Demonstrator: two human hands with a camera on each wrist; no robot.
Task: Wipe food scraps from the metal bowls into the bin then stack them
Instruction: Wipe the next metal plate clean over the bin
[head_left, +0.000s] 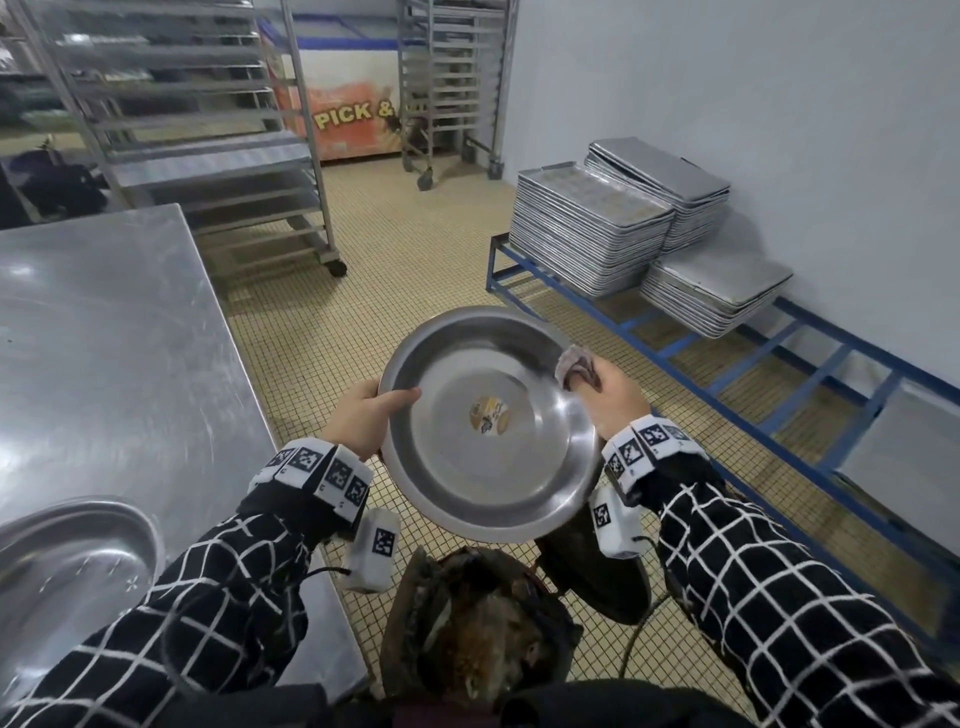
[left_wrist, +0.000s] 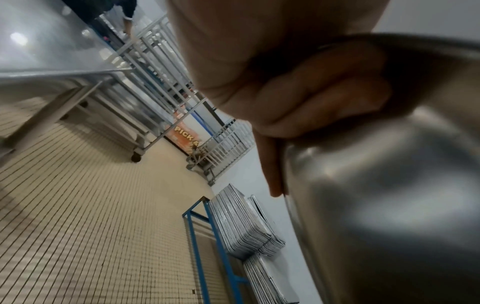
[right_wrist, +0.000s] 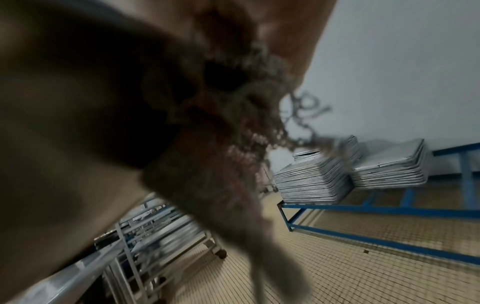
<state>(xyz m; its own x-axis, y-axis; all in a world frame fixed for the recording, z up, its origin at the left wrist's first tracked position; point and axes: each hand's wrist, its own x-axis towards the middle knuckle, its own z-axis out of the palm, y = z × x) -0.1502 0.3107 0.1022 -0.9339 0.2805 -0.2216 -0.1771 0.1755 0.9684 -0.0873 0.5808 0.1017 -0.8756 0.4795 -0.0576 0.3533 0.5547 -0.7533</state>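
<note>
While the left hand (head_left: 363, 415) grips the near-left rim of a wide metal bowl (head_left: 488, 457), thumb laid over the lip and inside the wall, the bowl hangs tilted in the air above the bin (head_left: 478, 639), whose dark mouth shows brownish scraps below its lower edge. From the left wrist camera the fingers (left_wrist: 319, 98) curl under the flange, pressed against the bowl's underside, with one finger stretched down along its outer wall. The right hand (head_left: 613, 400) sits at the bowl's right rim, clenched around a greyish, soiled cloth (head_left: 574, 366) bunched at its fingertips and touching the inner wall high on the right side. The right wrist view is mostly blurred, filled by the ragged cloth hanging close to the lens with loose threads trailing. In the middle of the bowl's flat bottom lies a small yellow-and-dark patch, too small to say whether it is a scrap or a sticker. A second metal bowl (head_left: 67, 566) rests on the steel table (head_left: 114, 332) to the person's left, near its front edge. Across the tiled floor, stacks of baking trays (head_left: 592, 234) stand on a low blue frame (head_left: 779, 358) along the wall, and wheeled tray racks (head_left: 208, 130) stand farther back. Both sleeves are black with a white check, with marker bands at the wrists.
</note>
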